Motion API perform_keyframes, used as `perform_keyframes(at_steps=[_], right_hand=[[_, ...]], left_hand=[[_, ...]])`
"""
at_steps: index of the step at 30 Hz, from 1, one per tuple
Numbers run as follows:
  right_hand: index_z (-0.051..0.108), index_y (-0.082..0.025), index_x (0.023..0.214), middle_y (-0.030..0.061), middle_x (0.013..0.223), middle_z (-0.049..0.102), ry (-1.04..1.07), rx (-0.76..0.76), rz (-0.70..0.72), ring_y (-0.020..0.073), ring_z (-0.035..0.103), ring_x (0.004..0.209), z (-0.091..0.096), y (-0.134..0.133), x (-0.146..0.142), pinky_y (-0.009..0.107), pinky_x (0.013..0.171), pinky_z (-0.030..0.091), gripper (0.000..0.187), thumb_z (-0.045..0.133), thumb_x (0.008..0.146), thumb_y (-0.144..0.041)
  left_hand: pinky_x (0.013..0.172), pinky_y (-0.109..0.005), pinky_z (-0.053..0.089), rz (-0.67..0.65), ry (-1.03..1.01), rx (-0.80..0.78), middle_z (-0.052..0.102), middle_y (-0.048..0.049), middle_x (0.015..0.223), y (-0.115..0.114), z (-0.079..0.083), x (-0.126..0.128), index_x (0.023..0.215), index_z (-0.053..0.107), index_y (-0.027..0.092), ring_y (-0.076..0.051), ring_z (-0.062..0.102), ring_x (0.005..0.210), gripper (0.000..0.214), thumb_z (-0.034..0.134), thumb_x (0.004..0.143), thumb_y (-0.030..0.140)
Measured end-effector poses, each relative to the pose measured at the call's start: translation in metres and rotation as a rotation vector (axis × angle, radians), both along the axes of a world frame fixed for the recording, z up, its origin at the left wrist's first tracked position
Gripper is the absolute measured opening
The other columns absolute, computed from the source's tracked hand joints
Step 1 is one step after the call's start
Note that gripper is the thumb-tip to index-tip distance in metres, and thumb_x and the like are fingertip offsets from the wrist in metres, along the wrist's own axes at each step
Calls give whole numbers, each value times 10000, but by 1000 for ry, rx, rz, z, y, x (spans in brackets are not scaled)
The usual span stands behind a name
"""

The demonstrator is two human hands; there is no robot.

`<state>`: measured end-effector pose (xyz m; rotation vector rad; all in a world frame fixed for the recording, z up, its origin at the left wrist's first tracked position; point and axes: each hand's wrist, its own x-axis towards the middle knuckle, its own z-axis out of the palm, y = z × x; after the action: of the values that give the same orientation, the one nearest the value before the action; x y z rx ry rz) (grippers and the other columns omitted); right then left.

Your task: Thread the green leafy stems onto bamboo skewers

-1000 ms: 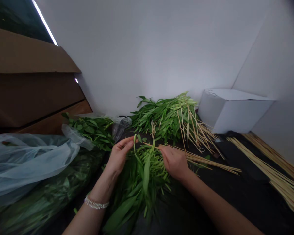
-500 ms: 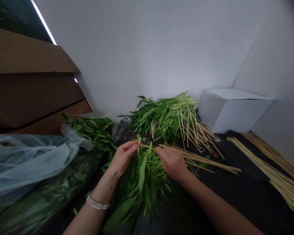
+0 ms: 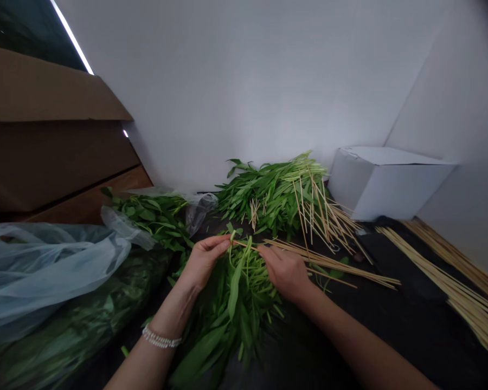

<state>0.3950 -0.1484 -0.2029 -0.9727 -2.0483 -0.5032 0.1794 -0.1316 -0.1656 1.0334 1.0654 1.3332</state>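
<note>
My left hand (image 3: 203,262), a beaded bracelet at its wrist, pinches a leafy green stem (image 3: 233,236) between thumb and fingers at one end of a thin bamboo skewer (image 3: 244,244). The skewer's other end is in the closed fingers of my right hand (image 3: 288,272). Between the two hands, another green stem (image 3: 249,246) crosses the skewer; whether it is pierced or only draped is too small to tell. Right below lies a heap of long-leaved greens (image 3: 223,319). Beside my right hand, several loose skewers (image 3: 350,265) rest on the dark surface.
Against the wall is a pile of greens (image 3: 264,189) with skewers in it, a white box (image 3: 406,187) to its right. Bundles of long sticks (image 3: 439,276) lie far right. To the left sit plastic bags (image 3: 65,271) of greens and a cardboard box (image 3: 49,162).
Both hands keep nearly the same place and grip. The stem at my left fingertips has shifted very slightly; the piles and bags have not moved.
</note>
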Motion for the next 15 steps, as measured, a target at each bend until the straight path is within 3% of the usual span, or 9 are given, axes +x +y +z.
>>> perform_keyframes(at_steps=[10,15], right_hand=[[633,-133,1096,30,747,648,-5,-42,7,133,577,597,-4,0,-2,274,552,385,281,411,925,-121],[639,-140,1086,23,722,639,0,-37,9,124,563,576,-5,0,-3,268,533,373,278,417,919,-119]], left_hand=[[849,-355,518,17,174,56,772,-95,874,-1,1,1,841,778,158,-236,701,834,338,861,575,350],[821,-324,513,2,177,60,772,-82,849,-1,1,1,823,775,165,-213,695,800,320,861,573,344]])
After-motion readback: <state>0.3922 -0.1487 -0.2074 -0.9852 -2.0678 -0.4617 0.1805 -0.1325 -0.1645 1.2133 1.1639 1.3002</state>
